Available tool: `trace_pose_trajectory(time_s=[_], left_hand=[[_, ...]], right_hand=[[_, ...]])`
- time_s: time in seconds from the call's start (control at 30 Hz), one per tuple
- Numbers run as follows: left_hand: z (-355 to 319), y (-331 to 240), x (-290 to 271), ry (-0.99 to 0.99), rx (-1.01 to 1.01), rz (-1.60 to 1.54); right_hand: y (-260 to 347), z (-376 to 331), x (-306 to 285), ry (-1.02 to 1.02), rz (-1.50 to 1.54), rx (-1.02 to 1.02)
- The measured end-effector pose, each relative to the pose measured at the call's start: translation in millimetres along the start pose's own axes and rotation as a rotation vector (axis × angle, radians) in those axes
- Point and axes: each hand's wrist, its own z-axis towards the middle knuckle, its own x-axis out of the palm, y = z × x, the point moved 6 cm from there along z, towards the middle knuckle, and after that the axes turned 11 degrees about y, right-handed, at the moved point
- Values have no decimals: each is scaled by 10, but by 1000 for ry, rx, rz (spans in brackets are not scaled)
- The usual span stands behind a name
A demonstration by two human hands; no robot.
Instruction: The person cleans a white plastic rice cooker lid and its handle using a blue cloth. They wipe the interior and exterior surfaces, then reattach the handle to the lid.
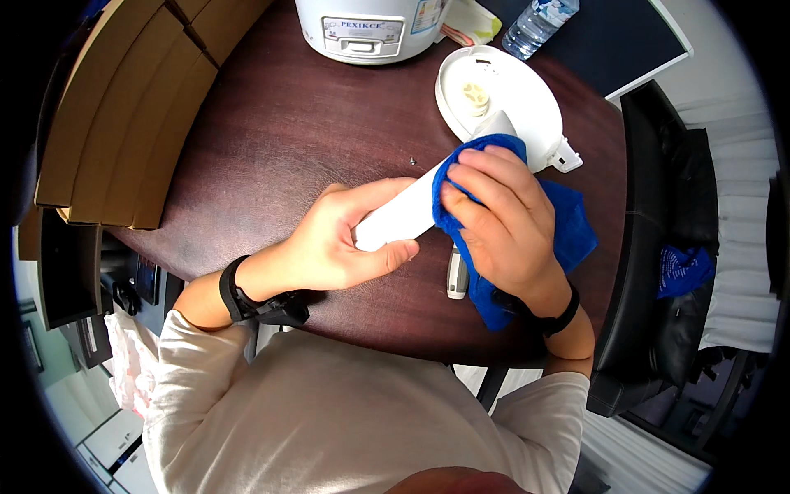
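A long white plastic piece [401,212] with a greyish far end slants across the middle of the view. My left hand [350,235] grips its near end, thumb on one side and fingers on the other. A blue cloth [573,235] is wrapped around its farther part, where my right hand [506,218] presses it with bent fingers. The cloth's loose end hangs down to the right of that hand. Below the white piece, partly under the cloth, lies a tool with a grey-and-white handle [457,274]; its other end is hidden.
A round white lid [539,115] lies just beyond my right hand. Behind it are a white rice cooker [362,37], a folded cloth [473,20] and a water bottle [539,29]. A small screw [412,160] lies on the dark table [271,123]. Cardboard boxes [123,123] stand at left.
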Motion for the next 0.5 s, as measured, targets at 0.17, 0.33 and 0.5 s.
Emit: trace_pose_trajectory(time_s=[0.17,0.33,0.5], left_hand=[[3,-55,-31,-43,10,-19],[-31,-130,-75,-36,105,68],[-23,-147,-135,-85,73,39]], right_hand=[[-307,-59,-118,-11,107,195],[-307,-99,-261,-173,38,308],[-752,-468,-257,-402,687,900]])
